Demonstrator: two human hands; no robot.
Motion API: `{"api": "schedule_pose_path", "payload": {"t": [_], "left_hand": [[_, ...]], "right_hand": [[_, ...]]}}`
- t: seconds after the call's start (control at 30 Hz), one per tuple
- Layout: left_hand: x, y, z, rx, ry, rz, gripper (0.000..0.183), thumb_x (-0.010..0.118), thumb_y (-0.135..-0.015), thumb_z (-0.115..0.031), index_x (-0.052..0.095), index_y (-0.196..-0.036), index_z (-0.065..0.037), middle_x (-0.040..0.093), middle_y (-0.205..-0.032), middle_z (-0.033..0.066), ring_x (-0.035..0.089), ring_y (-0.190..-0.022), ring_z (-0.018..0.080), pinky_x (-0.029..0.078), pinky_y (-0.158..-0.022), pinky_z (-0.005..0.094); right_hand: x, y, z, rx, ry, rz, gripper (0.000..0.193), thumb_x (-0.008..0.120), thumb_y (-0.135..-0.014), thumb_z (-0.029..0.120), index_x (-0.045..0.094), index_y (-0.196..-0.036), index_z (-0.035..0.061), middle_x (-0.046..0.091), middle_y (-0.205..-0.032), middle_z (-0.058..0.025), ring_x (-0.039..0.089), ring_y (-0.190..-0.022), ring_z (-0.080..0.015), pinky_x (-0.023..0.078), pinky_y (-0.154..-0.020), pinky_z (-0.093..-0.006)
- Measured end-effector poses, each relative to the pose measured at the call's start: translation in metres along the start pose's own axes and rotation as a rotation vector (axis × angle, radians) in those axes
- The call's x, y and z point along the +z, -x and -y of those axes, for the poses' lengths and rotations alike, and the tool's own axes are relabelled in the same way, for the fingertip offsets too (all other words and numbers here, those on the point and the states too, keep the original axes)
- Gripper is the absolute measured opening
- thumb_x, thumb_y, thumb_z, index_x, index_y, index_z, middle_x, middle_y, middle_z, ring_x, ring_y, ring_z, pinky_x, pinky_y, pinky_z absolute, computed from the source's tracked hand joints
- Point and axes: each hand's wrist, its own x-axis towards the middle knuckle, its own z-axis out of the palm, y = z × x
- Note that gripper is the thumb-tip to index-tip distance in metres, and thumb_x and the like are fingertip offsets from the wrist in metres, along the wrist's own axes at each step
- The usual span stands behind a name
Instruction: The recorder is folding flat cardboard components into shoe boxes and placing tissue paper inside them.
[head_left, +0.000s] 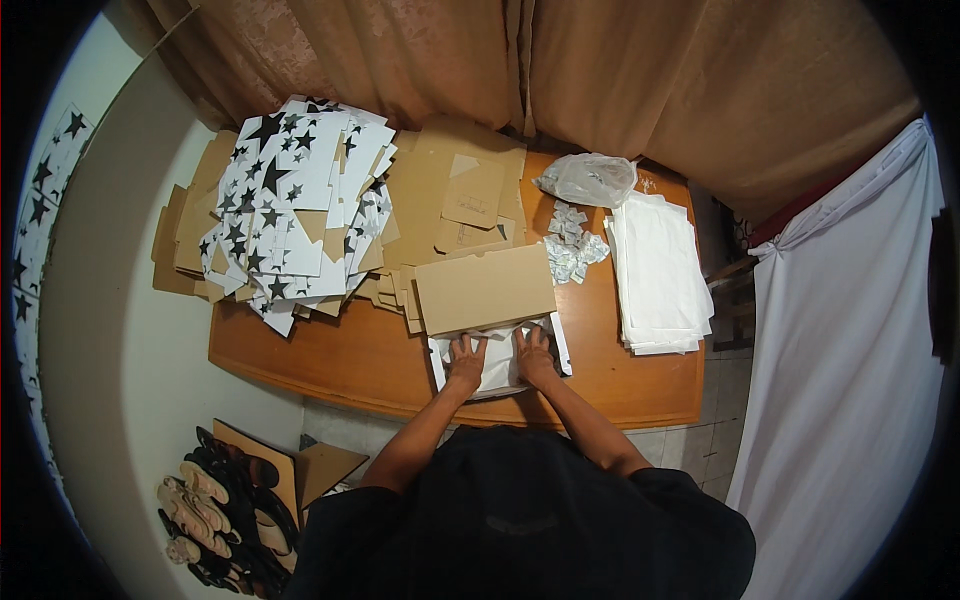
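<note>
Head view shows the open cardboard box (561, 345) near the front edge of the bench (310, 352), right before you, its brown lid (485, 288) raised on the far side and white paper (498, 368) lining the inside. You should find the box light and fairly stiff along its folds, though its thin walls would likely crease under a hard squeeze; steady it by the two side walls rather than the lid. The paper looks soft and crinkly, apt to tear or slide, so flat fingers would suit it better than a pinch. Your left hand (465, 361) reaches into the left part of the box, open, thumb apart from the fingers, resting on the paper. Your right hand (535, 354) is likewise open, fingers spread, inside the right part. You cannot tell whether any fingertips grip the paper.
</note>
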Motion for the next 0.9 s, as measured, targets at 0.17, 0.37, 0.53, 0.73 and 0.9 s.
{"api": "schedule_pose_path", "payload": {"t": [0.17,0.37,0.53,0.73,0.9], "left_hand": [[-0.011,0.004,-0.015,0.007,-0.002,-0.022,0.088,0.062,-0.077,0.009,0.028,-0.154,-0.016,0.025,-0.152,0.0303,0.029,-0.136,0.0514,0.044,-0.103,0.0602],[0.025,0.000,0.012,0.269,0.174,-0.337,0.042,0.050,-0.092,0.000,0.051,-0.133,-0.006,0.049,-0.127,0.0267,0.052,-0.114,0.0461,0.050,-0.094,0.0529],[0.022,-0.004,0.014,0.415,0.116,-0.181,0.036,0.049,-0.095,-0.008,0.055,-0.131,-0.006,0.055,-0.112,0.0211,0.059,-0.108,0.0407,0.054,-0.090,0.0492],[-0.001,0.015,0.004,0.246,-0.140,0.162,0.062,0.054,-0.093,-0.009,0.038,-0.153,-0.014,0.038,-0.143,0.0196,0.042,-0.131,0.0399,0.051,-0.101,0.0488],[0.012,-0.023,-0.019,0.348,-0.219,0.267,0.074,0.056,-0.088,-0.008,0.028,-0.157,-0.013,0.028,-0.152,0.0211,0.034,-0.134,0.0477,0.046,-0.108,0.0510]], "right_hand": [[0.012,-0.011,-0.016,0.003,0.015,-0.070,0.071,0.050,-0.098,0.018,0.016,-0.160,0.0164,0.020,-0.157,-0.0312,0.035,-0.137,-0.0546,0.055,-0.092,-0.0572],[-0.023,0.020,0.009,-0.125,-0.045,-0.112,0.047,0.052,-0.096,0.017,0.048,-0.142,0.0054,0.041,-0.145,-0.0301,0.055,-0.119,-0.0464,0.054,-0.094,-0.0534],[-0.024,0.020,0.008,-0.289,-0.155,0.132,0.034,0.052,-0.089,0.012,0.065,-0.117,-0.0014,0.053,-0.137,-0.0275,0.061,-0.117,-0.0449,0.053,-0.096,-0.0466],[0.008,-0.009,0.003,-0.292,-0.091,0.307,0.037,0.055,-0.089,0.020,0.065,-0.121,0.0040,0.065,-0.116,-0.0276,0.066,-0.107,-0.0418,0.054,-0.088,-0.0475],[0.079,-0.065,-0.070,-0.261,-0.054,0.688,0.056,0.045,-0.095,0.033,0.046,-0.147,0.0105,0.063,-0.123,-0.0320,0.062,-0.114,-0.0425,0.049,-0.095,-0.0468]]}}
